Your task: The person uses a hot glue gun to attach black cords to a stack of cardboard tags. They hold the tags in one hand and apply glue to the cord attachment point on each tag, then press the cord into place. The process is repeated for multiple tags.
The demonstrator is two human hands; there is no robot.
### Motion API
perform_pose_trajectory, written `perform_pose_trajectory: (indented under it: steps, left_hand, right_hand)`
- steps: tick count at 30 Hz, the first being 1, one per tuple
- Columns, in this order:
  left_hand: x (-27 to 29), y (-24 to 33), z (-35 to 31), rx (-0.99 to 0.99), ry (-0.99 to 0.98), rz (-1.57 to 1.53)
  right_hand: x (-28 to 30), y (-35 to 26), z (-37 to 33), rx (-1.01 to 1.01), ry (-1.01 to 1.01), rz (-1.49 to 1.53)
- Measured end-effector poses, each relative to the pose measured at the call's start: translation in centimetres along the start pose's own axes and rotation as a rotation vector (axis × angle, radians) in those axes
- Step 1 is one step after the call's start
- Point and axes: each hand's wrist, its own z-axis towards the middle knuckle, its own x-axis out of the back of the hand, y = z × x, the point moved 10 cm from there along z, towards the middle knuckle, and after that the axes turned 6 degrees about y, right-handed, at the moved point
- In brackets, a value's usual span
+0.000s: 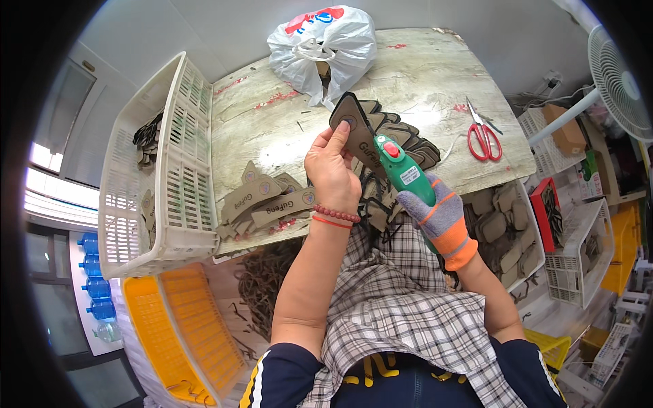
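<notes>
Head view: I see the left hand (331, 170) pinching a brown tag (355, 129), the gloved right hand (439, 214) gripping a green tool (403, 170); left of the grip, a white basket (170, 177) holds dark pieces (148, 136).

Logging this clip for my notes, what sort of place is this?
Probably a small workshop for hand assembly: a worn worktable with stacked brown card pieces, plastic crates of parts, and red scissors.

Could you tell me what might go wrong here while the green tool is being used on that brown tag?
The left hand is bare and pinches the brown tag right where the green tool meets it, so its fingers could get hurt. Only the right hand is gloved. The tag is held in the air, so it may slip.
</notes>
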Motion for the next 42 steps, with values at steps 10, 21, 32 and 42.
perform_pose_trajectory:
  steps: [10,21,32,42]
  left_hand:
    - [0.2,-3.6,-1.4,0.145,-0.04,0.016]
    - [0.0,-2.0,-3.6,0.043,-0.107,0.067]
    - [-1.0,1.8,-3.0,-0.17,-0.21,0.255]
    - [-1.6,3.4,-2.4,-0.245,-0.289,0.411]
  right_hand:
    - [0.7,0.2,-0.4,-0.005,0.014,0.081]
    - [1.1,-1.0,-0.5,0.056,0.005,0.171]
    - [2.2,-0.8,-0.4,0.178,-0.033,0.022]
    - [2.6,-1.6,-0.7,0.191,-0.107,-0.015]
